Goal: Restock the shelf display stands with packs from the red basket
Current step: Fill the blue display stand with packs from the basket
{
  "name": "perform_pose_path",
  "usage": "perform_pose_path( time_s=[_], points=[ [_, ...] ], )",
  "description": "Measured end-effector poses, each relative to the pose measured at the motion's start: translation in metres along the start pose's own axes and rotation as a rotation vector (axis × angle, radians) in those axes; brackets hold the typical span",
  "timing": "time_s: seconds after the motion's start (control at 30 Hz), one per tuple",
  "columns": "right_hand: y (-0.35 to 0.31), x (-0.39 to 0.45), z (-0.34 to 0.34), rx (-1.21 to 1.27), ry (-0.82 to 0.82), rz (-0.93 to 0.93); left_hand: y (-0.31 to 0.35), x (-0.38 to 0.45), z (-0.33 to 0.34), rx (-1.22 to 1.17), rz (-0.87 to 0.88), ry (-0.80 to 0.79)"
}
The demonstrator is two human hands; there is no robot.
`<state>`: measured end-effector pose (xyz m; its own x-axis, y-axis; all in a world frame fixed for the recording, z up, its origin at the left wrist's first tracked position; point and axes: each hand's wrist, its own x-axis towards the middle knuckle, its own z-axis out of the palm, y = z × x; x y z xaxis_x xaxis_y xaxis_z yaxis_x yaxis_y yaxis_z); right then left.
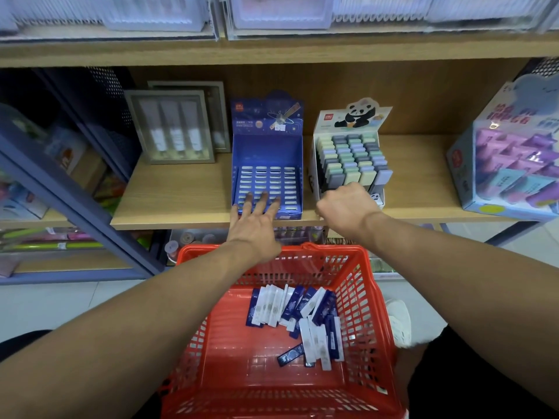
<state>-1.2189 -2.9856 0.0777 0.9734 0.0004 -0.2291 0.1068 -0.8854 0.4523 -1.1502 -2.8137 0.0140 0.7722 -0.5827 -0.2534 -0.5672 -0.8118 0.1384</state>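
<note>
Far left, we list a blue rack (75, 189) with blurred, coloured goods behind it; we cannot tell what they are.

On the wooden shelf (169, 207) we count, first, two grey framed boxes (172, 128), one behind the other, upright, each showing pale tubes.

Next, the blue stand (267, 152), its backboard printed with a satellite. Rows of white-topped packs fill its front half; the rear half is bare.

Our left hand (257, 219) reaches over the stand's front edge, fingers spread and straight, tips resting on the front rows of packs. It holds nothing.

Just beside the blue stand, on its right, the panda stand (351, 122), filled with upright pastel packs in green, grey, lilac and cream.

Our right hand (348, 207) is at the panda stand's front, fingers curled into a fist, knuckles up. We cannot tell whether it grips anything, since the fingers face away.

Far right of the shelf, well apart from the panda stand, a large pale-blue box (511, 158) of purple items.

Below the shelf, in front of us, the red basket (360, 297). Loose packs (299, 316), navy and white, lie heaped toward its right side on the floor of the basket; one navy pack lies apart, nearer us.

Above everything, an upper shelf of clear bins (272, 13), blurred.
</note>
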Motion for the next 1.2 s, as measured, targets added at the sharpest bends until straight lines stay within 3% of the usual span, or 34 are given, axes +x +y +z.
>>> perform_pose_path(
  time_s=[0.23, 0.4, 0.53, 0.77, 0.97, 1.2],
  points=[
    [0.010, 0.000, 0.012, 0.071, 0.128, -0.035, 0.003, 0.000, -0.001, -0.061, 0.002, 0.026],
    [0.014, -0.002, 0.025, 0.127, 0.088, 0.107, 0.033, -0.005, -0.015, -0.235, 0.205, 0.473],
    [0.017, -0.002, 0.032, 0.189, 0.094, 0.150, 0.057, 0.009, -0.029, -0.538, 0.037, 0.249],
    [0.021, -0.001, 0.041, 0.252, 0.123, 0.176, 0.084, 0.049, -0.031, -0.569, -0.204, 0.000],
    [0.024, -0.004, 0.049, 0.337, 0.125, 0.226, 0.098, 0.061, -0.026, -0.535, -0.282, 0.015],
    [0.023, -0.005, 0.048, 0.338, 0.151, 0.232, 0.088, 0.059, -0.032, -0.523, -0.200, 0.018]
  ],
)
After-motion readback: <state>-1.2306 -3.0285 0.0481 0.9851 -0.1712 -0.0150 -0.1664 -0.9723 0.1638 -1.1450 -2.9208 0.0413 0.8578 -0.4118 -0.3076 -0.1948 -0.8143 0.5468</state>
